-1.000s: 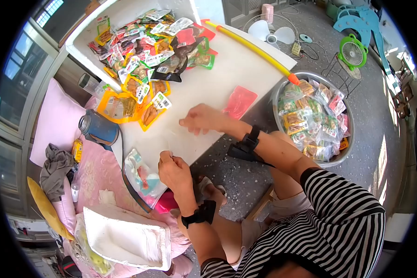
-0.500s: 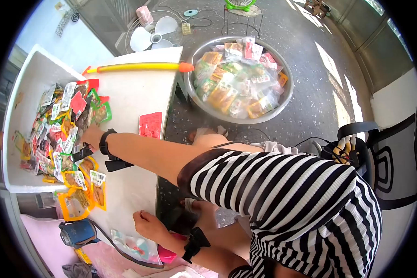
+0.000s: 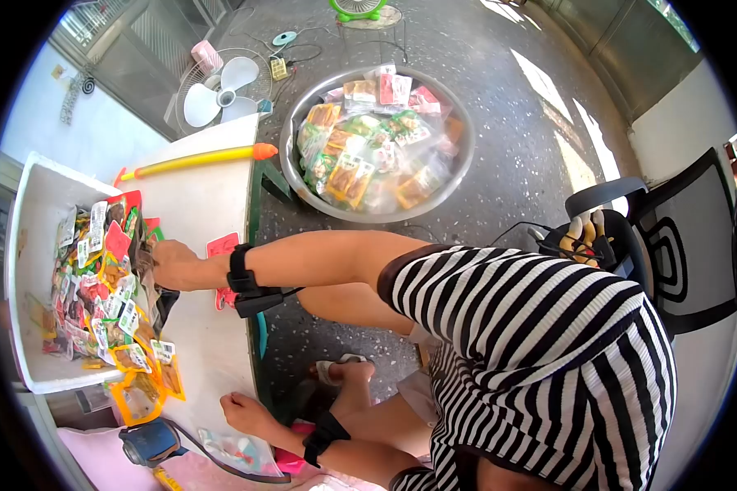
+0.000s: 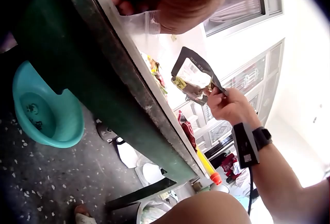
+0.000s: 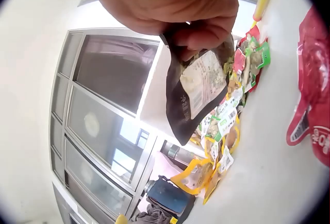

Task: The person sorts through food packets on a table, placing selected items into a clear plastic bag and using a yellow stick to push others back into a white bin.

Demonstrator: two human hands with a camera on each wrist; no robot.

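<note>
My right hand pinches a black-edged snack packet by its edge, lifted above the table beside the foam box. The packet has a see-through window and a white label. In the left wrist view the same packet hangs from the fingers. Near the table's front edge is my left hand, its fingers curled. A clear plastic bag shows at those fingers in the left wrist view, gripped by its edge. Many mixed snack packets fill the white foam box and spill out at its open side.
Red packets lie on the white table. A yellow stick lies at the far end. Beyond it stands a metal basin full of bagged packets. A blue flask and clear bags are near the left hand.
The right hand has reached from over the table's front to the heap and now draws back with the black-edged packet. The head view has turned to the right.
</note>
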